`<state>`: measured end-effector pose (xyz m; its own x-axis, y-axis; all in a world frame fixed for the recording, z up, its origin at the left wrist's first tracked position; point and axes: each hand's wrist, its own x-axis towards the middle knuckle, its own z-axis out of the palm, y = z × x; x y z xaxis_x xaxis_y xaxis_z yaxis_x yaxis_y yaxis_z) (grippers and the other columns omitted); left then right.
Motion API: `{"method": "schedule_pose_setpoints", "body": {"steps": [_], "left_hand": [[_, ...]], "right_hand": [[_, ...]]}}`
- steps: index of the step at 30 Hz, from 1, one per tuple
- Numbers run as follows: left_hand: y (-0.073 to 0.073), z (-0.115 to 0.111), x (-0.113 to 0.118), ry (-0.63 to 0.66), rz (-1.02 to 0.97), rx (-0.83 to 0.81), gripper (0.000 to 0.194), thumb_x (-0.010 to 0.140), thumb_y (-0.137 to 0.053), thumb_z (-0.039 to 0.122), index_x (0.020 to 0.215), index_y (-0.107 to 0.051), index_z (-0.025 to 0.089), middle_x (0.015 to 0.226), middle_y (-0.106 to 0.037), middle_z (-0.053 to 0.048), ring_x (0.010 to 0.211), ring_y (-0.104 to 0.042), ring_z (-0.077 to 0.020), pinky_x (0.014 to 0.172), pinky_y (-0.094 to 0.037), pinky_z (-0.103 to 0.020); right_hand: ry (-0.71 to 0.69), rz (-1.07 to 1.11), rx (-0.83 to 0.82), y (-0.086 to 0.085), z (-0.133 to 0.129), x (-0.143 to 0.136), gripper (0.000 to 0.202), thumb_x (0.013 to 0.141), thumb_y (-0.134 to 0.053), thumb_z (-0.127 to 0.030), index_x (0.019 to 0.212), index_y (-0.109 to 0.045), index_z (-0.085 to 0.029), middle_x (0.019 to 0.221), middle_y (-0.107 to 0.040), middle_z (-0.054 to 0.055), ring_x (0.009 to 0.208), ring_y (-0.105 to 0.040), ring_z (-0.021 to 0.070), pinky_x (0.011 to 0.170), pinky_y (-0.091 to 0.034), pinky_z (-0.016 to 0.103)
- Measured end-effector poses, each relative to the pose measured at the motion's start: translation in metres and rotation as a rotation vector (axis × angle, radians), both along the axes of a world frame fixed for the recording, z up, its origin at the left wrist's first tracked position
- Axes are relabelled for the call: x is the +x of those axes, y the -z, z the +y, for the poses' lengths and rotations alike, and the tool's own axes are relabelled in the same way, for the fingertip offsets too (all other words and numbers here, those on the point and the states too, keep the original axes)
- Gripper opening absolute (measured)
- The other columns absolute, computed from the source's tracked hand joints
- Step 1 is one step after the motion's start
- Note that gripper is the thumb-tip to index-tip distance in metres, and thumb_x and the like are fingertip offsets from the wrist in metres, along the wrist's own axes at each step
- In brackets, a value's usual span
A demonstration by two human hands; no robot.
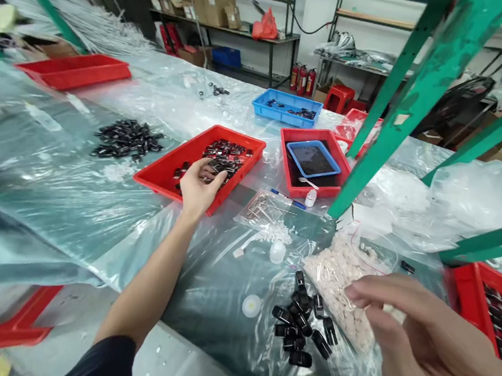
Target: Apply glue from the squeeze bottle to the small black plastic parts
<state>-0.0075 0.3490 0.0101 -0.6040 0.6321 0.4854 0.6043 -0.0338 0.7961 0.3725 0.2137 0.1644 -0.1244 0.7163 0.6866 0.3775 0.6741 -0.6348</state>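
Observation:
My left hand [201, 188] reaches into a red tray [154, 176], its fingers and thumb curled round some small glossy black plastic parts [209, 173]. More of these parts lie loose in the tray. Close to the camera, my right hand [442, 358] is slightly blurred; its thumb and forefinger are apart, with nothing seen between them. It hovers over the right side of a clear bag of small cream-coloured pieces [336, 275]. Left of that hand, a small pile of black parts [300, 319] rests on the plastic-covered table [214, 282].
A larger black heap [129, 138] lies left of the tray. Behind stand a blue tray [262, 110] and a red tray of dark liquid [283, 174] with a smaller blue tray inside. A green post [385, 113] rises at right. Cotton swabs [267, 208] and a small bottle [310, 197] lie mid-table.

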Motion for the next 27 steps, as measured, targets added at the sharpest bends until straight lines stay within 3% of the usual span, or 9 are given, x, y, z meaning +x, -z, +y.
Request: {"method": "schedule_pose_setpoints", "body": {"steps": [3, 5, 8, 11, 14, 20, 23, 25, 27], "left_hand": [[0.002, -0.005, -0.01, -0.119, 0.204, -0.121, 0.054, 0.08, -0.076, 0.043, 0.127, -0.066, 0.017, 0.109, -0.072, -0.014, 0.105, -0.067, -0.0319, 0.099, -0.052, -0.048], [0.001, -0.007, -0.013, -0.172, 0.27, -0.151, 0.061, 0.079, -0.078, 0.044, 0.131, -0.064, 0.016, 0.128, -0.068, -0.02, 0.126, -0.059, -0.041, 0.112, -0.043, -0.058], [-0.001, -0.007, -0.013, -0.164, 0.118, -0.025, 0.058, 0.08, -0.076, 0.043, 0.129, -0.063, 0.014, 0.127, -0.068, -0.019, 0.124, -0.06, -0.0362, 0.113, -0.043, -0.053], [-0.005, -0.006, -0.005, 0.0, -0.268, 0.178, 0.043, 0.081, -0.075, 0.048, 0.107, -0.067, 0.015, 0.093, -0.071, -0.008, 0.085, -0.068, -0.0194, 0.084, -0.055, -0.034], [-0.012, -0.009, 0.01, 0.174, -0.467, 0.182, 0.049, 0.079, -0.072, 0.063, 0.087, -0.067, 0.014, 0.074, -0.069, -0.006, 0.057, -0.06, -0.0124, 0.053, -0.045, -0.026], [-0.023, -0.011, 0.043, 0.586, -0.902, 0.091, 0.055, 0.085, -0.061, 0.065, 0.103, -0.071, 0.014, 0.096, -0.078, -0.014, 0.07, -0.07, -0.0158, 0.053, -0.047, -0.024], [-0.018, -0.018, 0.058, 0.661, -0.903, -0.011, 0.056, 0.082, -0.061, 0.066, 0.101, -0.072, 0.014, 0.086, -0.076, -0.012, 0.066, -0.068, -0.0159, 0.053, -0.048, -0.025], [-0.01, -0.027, 0.054, 0.671, -0.826, -0.078, 0.052, 0.083, -0.062, 0.067, 0.094, -0.074, 0.017, 0.078, -0.075, -0.009, 0.064, -0.066, -0.0171, 0.055, -0.051, -0.028], [0.0, -0.032, 0.036, 0.645, -0.772, -0.099, 0.045, 0.088, -0.059, 0.066, 0.089, -0.077, 0.026, 0.075, -0.075, -0.005, 0.064, -0.065, -0.0192, 0.055, -0.051, -0.034]], "right_hand": [[0.084, 0.006, -0.049, 0.01, 0.012, 0.0, 0.013, 0.092, -0.075, -0.018, 0.093, -0.078, -0.03, 0.082, -0.076, -0.003, 0.069, -0.07, 0.0163, 0.062, -0.056, 0.028], [0.139, 0.005, -0.056, 0.016, 0.022, 0.003, 0.01, 0.09, -0.078, -0.02, 0.091, -0.079, -0.03, 0.081, -0.076, -0.004, 0.069, -0.069, 0.014, 0.065, -0.055, 0.026], [0.193, -0.012, -0.111, 0.025, 0.038, 0.008, 0.002, 0.09, -0.079, -0.028, 0.091, -0.08, -0.029, 0.075, -0.072, -0.005, 0.062, -0.062, 0.0115, 0.062, -0.05, 0.026], [0.22, 0.002, -0.168, 0.033, 0.049, 0.01, 0.006, 0.09, -0.078, -0.033, 0.088, -0.08, -0.027, 0.071, -0.067, -0.004, 0.058, -0.055, 0.0111, 0.058, -0.046, 0.027], [0.2, 0.026, -0.178, 0.038, 0.056, 0.008, 0.009, 0.088, -0.079, -0.032, 0.083, -0.079, -0.024, 0.068, -0.066, -0.002, 0.057, -0.055, 0.0123, 0.057, -0.044, 0.028], [0.133, 0.002, -0.246, 0.041, 0.063, 0.0, 0.018, 0.091, -0.072, -0.032, 0.078, -0.074, -0.019, 0.062, -0.062, -0.001, 0.056, -0.052, 0.0137, 0.056, -0.042, 0.027], [0.003, -0.076, -0.402, 0.047, 0.057, -0.011, 0.022, 0.096, -0.065, -0.033, 0.084, -0.075, -0.018, 0.071, -0.068, 0.001, 0.062, -0.057, 0.0147, 0.057, -0.042, 0.025], [-0.223, -0.197, -0.526, 0.051, 0.055, -0.028, 0.019, 0.099, -0.063, -0.03, 0.092, -0.078, -0.019, 0.071, -0.068, -0.001, 0.061, -0.057, 0.0132, 0.058, -0.04, 0.024], [-0.457, -0.329, -0.516, 0.053, 0.063, -0.049, 0.015, 0.099, -0.069, -0.032, 0.097, -0.079, -0.02, 0.067, -0.064, -0.004, 0.06, -0.055, 0.0115, 0.061, -0.037, 0.024]]}}
